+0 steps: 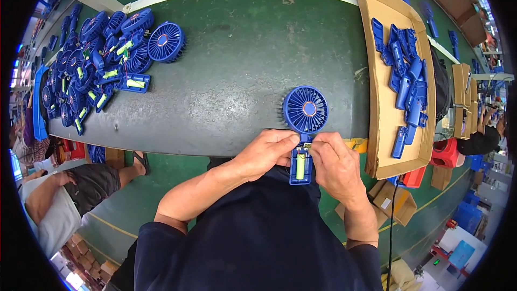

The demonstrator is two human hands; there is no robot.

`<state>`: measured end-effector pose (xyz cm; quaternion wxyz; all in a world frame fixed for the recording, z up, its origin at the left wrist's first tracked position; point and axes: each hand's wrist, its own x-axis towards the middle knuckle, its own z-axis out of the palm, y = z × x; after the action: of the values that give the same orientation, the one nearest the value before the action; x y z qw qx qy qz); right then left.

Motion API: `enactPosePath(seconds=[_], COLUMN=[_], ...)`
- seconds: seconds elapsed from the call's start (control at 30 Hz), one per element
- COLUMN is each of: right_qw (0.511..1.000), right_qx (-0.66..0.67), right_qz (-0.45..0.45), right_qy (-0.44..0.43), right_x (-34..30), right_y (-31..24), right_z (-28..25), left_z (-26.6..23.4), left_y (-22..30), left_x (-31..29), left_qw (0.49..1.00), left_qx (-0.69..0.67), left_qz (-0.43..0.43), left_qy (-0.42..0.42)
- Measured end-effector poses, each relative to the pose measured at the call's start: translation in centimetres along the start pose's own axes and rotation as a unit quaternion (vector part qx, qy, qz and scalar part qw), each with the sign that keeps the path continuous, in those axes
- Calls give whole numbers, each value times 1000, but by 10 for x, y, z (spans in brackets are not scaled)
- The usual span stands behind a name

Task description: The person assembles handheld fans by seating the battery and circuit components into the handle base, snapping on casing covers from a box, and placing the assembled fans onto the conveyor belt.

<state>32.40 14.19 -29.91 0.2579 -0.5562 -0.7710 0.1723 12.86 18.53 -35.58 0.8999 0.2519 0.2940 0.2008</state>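
Observation:
A blue handheld fan [306,109] lies at the near edge of the worktable, its round grille pointing away from me. Its handle is uncovered and shows a light green battery [300,166] and a small circuit part above it. My left hand [269,153] grips the neck of the fan from the left, thumb on top. From the right, my right hand [336,164] is closed, its fingertips pinched together at the circuit part beside the battery. Whatever those fingertips may hold is too small to make out.
A heap of blue fans [86,64] with exposed batteries covers the table's left end. On the right stands a cardboard tray [385,164] holding blue handle covers [409,81]. A seated person [70,188] is at the left. Open cardboard boxes [396,202] sit below right, near a hanging black cable [392,237].

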Motion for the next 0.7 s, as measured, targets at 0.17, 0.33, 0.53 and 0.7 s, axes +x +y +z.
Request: enactPosePath(seconds=[0.17,0.33,0.53,0.7], right_qw=[1000,1000,1000,990], right_qx=[-17,-4,9,58], right_qz=[-15,-13,-19,12], right_qy=[2,-9,-11,125], right_x=[2,2,3,-5], right_y=[0,1,3,-6], right_z=[1,6,8,13], left_z=[1,1,5,15], left_y=[0,-1,5,10], left_x=[1,-1,-3,-1], left_qw=[1000,1000,998,988], left_qx=[-7,-13,45,-119], left_qz=[6,4,-1,38], left_qy=[2,11,38,91])
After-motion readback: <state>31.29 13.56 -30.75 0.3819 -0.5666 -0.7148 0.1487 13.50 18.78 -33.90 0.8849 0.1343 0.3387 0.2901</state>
